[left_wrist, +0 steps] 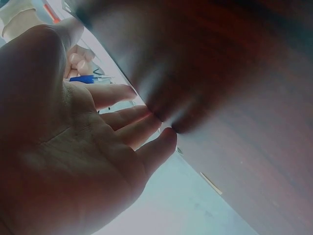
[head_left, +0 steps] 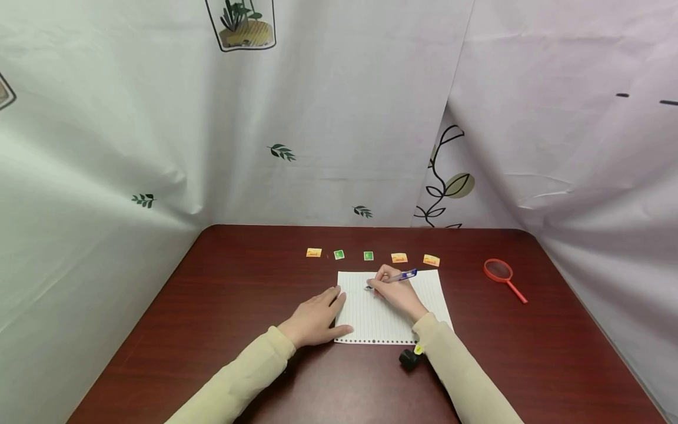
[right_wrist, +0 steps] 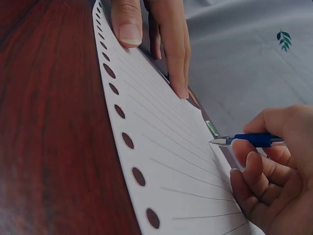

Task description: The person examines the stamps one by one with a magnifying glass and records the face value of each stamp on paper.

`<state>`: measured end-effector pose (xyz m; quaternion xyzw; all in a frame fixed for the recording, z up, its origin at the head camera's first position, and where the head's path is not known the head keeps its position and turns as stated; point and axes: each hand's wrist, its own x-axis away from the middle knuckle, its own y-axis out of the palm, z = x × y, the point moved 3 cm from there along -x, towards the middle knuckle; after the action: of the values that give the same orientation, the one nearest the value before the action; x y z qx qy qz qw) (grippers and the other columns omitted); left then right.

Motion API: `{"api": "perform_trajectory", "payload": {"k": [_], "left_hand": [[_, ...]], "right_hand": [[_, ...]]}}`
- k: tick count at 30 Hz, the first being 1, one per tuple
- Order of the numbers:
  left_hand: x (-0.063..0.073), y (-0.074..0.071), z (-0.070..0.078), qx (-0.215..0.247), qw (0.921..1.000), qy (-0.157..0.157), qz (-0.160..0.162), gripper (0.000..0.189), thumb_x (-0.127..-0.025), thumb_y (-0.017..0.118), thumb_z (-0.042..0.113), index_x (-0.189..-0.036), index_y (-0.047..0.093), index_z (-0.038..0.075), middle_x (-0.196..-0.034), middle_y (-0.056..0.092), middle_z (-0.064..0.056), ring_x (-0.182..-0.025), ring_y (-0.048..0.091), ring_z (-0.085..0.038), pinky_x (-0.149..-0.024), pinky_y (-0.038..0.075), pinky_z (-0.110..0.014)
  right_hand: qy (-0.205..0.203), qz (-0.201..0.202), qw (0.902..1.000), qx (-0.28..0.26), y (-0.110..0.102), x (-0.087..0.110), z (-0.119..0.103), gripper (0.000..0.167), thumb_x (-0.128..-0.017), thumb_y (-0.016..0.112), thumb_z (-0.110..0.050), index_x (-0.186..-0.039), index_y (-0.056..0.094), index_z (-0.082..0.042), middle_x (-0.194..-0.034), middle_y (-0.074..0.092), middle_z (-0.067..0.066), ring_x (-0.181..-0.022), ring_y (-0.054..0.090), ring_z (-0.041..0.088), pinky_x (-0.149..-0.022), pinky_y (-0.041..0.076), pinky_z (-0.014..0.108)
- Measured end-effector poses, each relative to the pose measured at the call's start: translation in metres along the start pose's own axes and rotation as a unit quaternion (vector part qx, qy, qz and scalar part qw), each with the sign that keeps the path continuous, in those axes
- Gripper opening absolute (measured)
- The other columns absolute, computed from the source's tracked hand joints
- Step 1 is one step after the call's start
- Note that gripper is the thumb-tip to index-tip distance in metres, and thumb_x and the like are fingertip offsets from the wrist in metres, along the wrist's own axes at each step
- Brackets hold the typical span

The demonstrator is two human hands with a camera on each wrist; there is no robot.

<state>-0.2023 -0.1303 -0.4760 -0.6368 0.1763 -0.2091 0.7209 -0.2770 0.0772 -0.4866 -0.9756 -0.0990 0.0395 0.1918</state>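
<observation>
Dark red counter (head_left: pixel 238 288) carries a lined sheet (head_left: pixel 362 318) near its middle, punched edge toward the person. Left hand (head_left: pixel 318 317): relaxed, fingers straight at the sheet's left edge; light pressure there should stop sliding. Right hand (head_left: pixel 396 291): pinches a blue pen (head_left: pixel 409 274), tip contact unclear; short, low strokes advisable. Room widest leftward; red magnifying glass (head_left: pixel 510 282) well apart at right. Five stamp-like slips (head_left: pixel 368 255) lie just past the far edge, limiting forward travel
</observation>
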Motion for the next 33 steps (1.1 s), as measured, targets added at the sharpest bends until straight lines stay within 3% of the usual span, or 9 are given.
{"api": "perform_trajectory", "payload": {"k": [9,33], "left_hand": [[-0.0008,-0.0005,-0.0007,-0.005,1.0000,0.005,-0.001,0.075,-0.097,0.060,0.053,-0.148,0.048,0.000,-0.153,0.044,-0.020,-0.144,0.038,-0.032,-0.113,0.037,-0.045],[-0.0006,-0.0011,0.0022,0.007,0.9999,0.011,0.000,0.074,-0.097,0.062,0.050,-0.146,0.049,-0.003,-0.153,0.045,-0.019,-0.141,0.044,-0.030,-0.111,0.040,-0.044]], "right_hand": [[0.001,-0.002,1.0000,-0.006,0.0015,-0.0010,0.0006,0.021,-0.092,0.072,-0.023,-0.081,0.058,-0.013,-0.064,0.063,0.005,-0.057,0.053,0.014,-0.057,0.036,0.024],[0.003,-0.002,1.0000,-0.007,0.0005,-0.0013,0.0019,0.021,-0.093,0.072,-0.024,-0.082,0.058,-0.012,-0.065,0.065,0.006,-0.058,0.053,0.015,-0.060,0.036,0.026]]}}
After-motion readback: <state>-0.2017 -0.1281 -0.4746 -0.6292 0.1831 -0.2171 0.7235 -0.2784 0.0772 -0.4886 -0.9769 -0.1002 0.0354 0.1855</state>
